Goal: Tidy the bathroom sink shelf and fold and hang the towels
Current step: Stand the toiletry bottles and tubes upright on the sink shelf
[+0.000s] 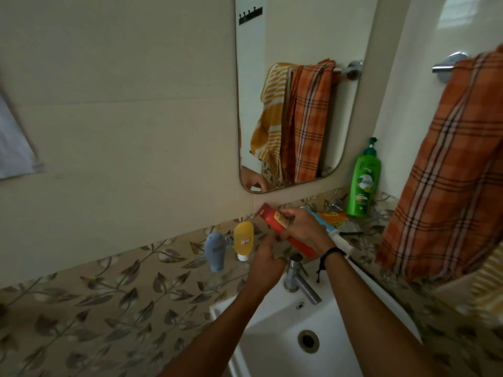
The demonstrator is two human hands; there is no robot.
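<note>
My right hand [304,232] grips a red tube [272,217] above the tap, tilted with its flat end up to the left. My left hand [265,263] is at the tube's lower part, fingers curled toward it; how it holds is hidden. On the shelf stand a yellow tube [243,239] and a grey-blue tube [215,251], both cap down. A white and blue tube [337,236] and an orange pack [333,217] lie behind my right hand. A green pump bottle [363,186] stands in the corner. An orange checked towel [451,170] hangs bunched on the rail [449,63].
The white sink [275,346] with a steel tap [298,281] is below my hands. The mirror [299,91] shows the orange towel and a yellow striped towel. A yellow striped towel [490,284] peeks under the orange one. Pale cloth [15,148] hangs at the left edge.
</note>
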